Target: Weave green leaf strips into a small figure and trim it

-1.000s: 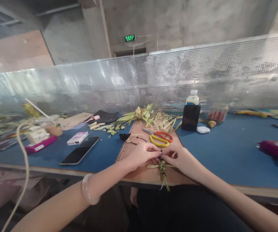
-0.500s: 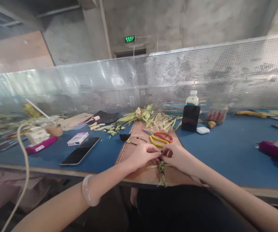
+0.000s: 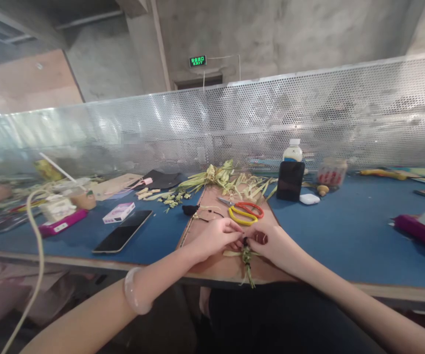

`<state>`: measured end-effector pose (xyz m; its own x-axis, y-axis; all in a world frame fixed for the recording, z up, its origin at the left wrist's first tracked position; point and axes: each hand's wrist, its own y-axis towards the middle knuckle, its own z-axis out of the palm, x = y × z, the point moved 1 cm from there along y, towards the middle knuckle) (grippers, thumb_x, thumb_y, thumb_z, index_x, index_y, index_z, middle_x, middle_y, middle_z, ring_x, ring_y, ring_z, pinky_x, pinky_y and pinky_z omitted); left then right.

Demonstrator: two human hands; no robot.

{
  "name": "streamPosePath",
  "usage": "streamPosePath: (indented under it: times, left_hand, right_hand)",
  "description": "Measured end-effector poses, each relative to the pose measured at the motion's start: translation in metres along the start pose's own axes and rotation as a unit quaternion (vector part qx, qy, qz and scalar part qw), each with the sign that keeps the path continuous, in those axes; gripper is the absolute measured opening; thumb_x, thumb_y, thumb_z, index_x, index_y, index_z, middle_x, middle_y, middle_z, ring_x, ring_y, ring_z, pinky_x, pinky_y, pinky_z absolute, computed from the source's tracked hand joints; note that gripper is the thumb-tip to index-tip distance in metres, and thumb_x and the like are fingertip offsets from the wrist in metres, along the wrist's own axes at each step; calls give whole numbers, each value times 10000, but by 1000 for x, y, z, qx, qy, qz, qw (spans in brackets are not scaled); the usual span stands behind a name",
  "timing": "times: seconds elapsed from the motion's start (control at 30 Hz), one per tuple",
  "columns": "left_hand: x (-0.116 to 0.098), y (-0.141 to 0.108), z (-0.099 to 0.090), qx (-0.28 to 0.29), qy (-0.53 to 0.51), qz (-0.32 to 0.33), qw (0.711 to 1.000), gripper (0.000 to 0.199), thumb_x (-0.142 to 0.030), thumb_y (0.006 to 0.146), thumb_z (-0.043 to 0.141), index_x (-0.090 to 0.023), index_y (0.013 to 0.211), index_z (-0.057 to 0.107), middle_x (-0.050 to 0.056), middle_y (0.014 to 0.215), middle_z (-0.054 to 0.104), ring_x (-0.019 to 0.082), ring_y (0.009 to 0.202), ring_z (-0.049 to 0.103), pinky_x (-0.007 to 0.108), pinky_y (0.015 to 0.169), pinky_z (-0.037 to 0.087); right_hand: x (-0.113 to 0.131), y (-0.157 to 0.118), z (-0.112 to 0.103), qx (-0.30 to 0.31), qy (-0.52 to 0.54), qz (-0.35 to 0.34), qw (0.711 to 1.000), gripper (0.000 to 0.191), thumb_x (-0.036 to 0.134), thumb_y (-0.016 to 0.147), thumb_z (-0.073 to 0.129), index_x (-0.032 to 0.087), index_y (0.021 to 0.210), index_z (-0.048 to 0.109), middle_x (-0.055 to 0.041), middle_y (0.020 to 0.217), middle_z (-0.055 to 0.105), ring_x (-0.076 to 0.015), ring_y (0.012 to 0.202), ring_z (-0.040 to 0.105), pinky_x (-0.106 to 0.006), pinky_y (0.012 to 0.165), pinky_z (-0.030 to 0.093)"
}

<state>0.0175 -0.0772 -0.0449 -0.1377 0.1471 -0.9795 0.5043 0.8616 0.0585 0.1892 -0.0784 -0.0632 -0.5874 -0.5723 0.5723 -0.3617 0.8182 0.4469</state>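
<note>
The tan board (image 3: 216, 266) ends close below the hands, and the green plant braid (image 3: 247, 256) lies with its tail reaching that near edge. The left hand (image 3: 218, 239) and right hand (image 3: 271, 242) pinch its dark top between thumbs and fingers. Rightward, blue tabletop (image 3: 349, 236) stretches wide; a perforated metal screen (image 3: 257, 113) borders the back. Scissors (image 3: 233, 203) block just beyond the fingertips, with loose leaves (image 3: 222, 173) behind them.

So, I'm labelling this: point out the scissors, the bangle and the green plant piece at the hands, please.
Scissors (image 3: 242, 221): head view, on the yellow handle.
Bangle (image 3: 129, 292): head view, on its outer side.
Green plant piece (image 3: 247, 254): head view, on its middle.
</note>
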Motion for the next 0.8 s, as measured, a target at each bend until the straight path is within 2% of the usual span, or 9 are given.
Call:
streamPosePath:
  times: [0.13,0.3,0.57,0.8]
  left_hand:
    - [-1,1,-1,22,8,-5,1000,256,-286,699,620,-113,885,593,78,759,640,126,642,595,271,650,465]
    - [-3,0,-1,23,12,-34,999,290,-282,666,650,-114,902,632,67,725,641,109,610,569,246,617,443]
    - [-3,-1,-2,34,34,-33,998,263,-315,656,647,-123,835,658,46,695,633,119,628,553,260,646,431]
    - [-4,-2,-2,39,43,-29,998,280,-311,661,638,-128,872,657,38,700,627,103,598,522,244,610,401]
  right_hand:
    - [0,-1,0,11,12,-1,1000,83,203,698,512,183,684,592,22,555,542,-97,492,472,-210,482,352]
    - [6,-2,-7,31,27,17,999,104,214,725,508,180,744,605,-2,636,591,-116,558,510,-230,534,382]
    - [4,-3,-7,35,43,33,998,143,265,750,512,168,781,612,-3,621,580,-121,550,506,-240,524,379]
    - [3,-2,-8,33,40,23,998,126,255,747,510,169,757,603,-7,659,588,-120,568,506,-243,546,386]
